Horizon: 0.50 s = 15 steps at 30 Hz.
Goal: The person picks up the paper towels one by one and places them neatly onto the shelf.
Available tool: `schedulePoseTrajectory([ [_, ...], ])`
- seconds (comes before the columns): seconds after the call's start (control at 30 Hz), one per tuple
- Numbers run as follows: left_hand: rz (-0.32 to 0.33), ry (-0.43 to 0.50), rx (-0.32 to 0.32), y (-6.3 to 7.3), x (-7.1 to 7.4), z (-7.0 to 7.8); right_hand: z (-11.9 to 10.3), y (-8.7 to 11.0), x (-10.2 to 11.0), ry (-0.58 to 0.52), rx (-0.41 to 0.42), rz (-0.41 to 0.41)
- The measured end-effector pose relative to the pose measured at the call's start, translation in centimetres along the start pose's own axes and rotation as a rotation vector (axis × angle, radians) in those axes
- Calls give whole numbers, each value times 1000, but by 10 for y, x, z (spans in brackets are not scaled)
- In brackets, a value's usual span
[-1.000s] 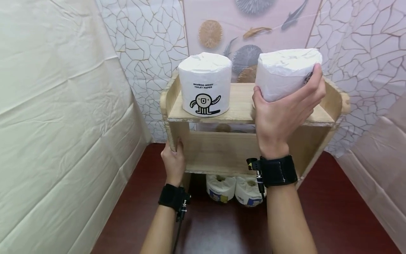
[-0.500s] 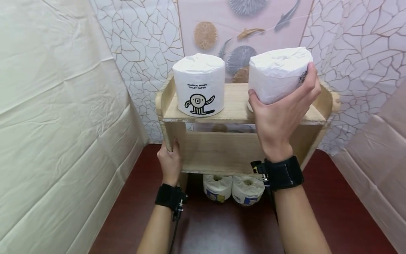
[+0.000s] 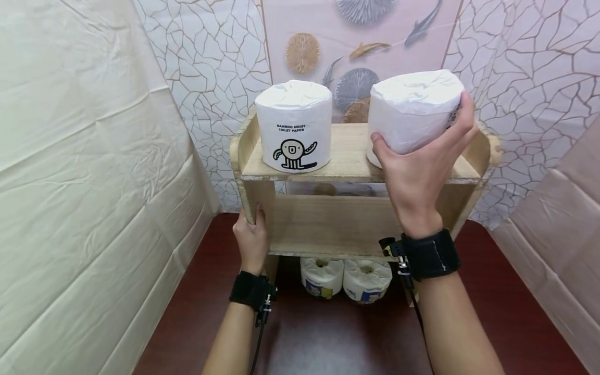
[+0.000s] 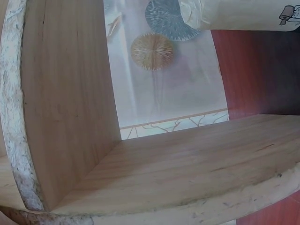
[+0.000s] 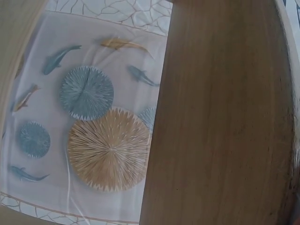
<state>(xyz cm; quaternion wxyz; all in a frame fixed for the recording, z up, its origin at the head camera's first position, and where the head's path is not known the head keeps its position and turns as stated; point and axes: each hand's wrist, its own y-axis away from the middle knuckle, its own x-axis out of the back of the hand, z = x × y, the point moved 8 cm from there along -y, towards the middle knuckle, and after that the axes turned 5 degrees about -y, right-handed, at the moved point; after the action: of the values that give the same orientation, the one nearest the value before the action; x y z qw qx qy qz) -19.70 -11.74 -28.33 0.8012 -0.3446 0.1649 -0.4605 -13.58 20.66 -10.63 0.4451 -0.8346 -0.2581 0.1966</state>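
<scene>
In the head view my right hand [image 3: 424,156] grips a white paper-wrapped toilet roll [image 3: 408,117] from its front and right side. Thumb and fingers spread around it, over the right part of the top board of a wooden shelf [image 3: 349,174]. The roll leans slightly, its lower left edge right at the board. Most of its print is hidden by the fingers. Another wrapped toilet roll [image 3: 295,127], with a cartoon figure facing me, stands upright on the left part of that board. Lower down, my left hand [image 3: 252,237] holds the front edge of the shelf's left side panel.
Two toilet rolls with coloured labels, a left one [image 3: 322,278] and a right one [image 3: 367,281], stand beneath the lower board [image 3: 328,224]. The shelf is on a dark red table [image 3: 323,338]. Cream cloth [image 3: 94,156] hangs at left; a patterned wall covering [image 3: 211,67] is behind.
My right wrist and forearm have swung to the right, and the held toilet roll has come down a little and leans less. The left hand keeps its hold on the panel.
</scene>
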Motion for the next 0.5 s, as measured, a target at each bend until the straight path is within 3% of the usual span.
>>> schedulePoseTrajectory([
  [0.5,0,11,0,1,0,0,0,-10,-1,-245,22,-90],
])
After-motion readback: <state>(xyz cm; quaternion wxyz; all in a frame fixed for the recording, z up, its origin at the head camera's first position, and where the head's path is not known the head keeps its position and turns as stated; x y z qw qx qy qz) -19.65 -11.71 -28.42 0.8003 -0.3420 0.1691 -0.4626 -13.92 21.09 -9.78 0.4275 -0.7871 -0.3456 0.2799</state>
